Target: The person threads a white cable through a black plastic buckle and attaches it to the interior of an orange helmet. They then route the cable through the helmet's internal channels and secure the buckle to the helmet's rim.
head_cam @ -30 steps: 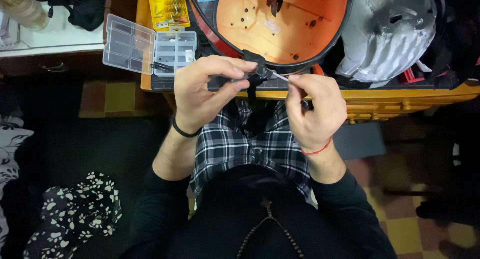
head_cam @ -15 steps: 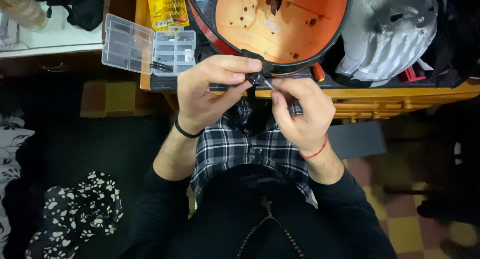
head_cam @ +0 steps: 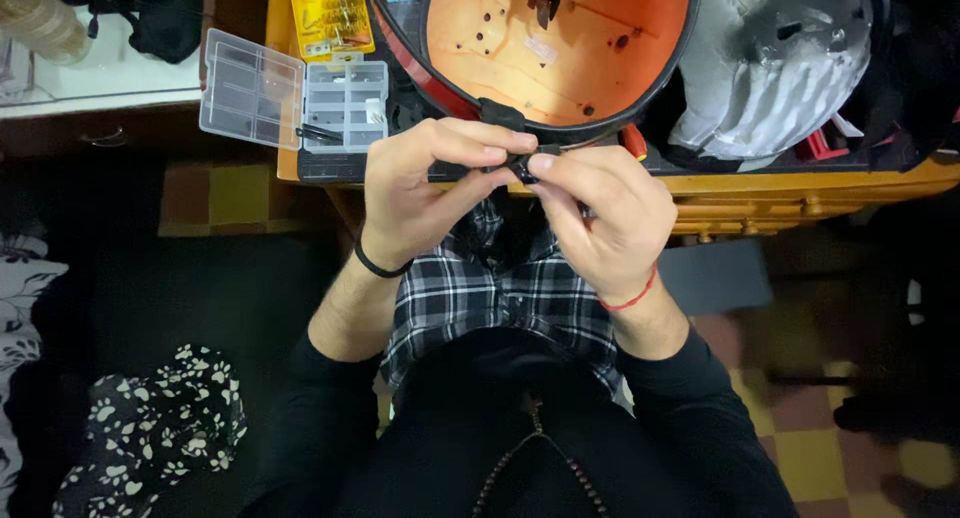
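My left hand (head_cam: pixel 430 183) and my right hand (head_cam: pixel 600 213) meet in front of my chest, fingertips pinched together on a small black part (head_cam: pixel 520 165). A thin dark tool shaft (head_cam: pixel 584 215) shows through my right hand's fingers. Both hands hover just below the rim of a large orange shell with a black edge (head_cam: pixel 560 48) lying on the wooden desk (head_cam: pixel 800 193). A black band circles my left wrist and a red cord my right wrist.
An open clear compartment box (head_cam: pixel 300 103) and a yellow bit set (head_cam: pixel 335 16) lie at the desk's left end. A silver-grey shell (head_cam: pixel 770 68) rests to the right. A spotted cloth (head_cam: pixel 150 438) lies on the floor at lower left.
My right hand has moved left and closed in on my left hand. The thin metal piece that stuck out between them is now hidden by my fingers.
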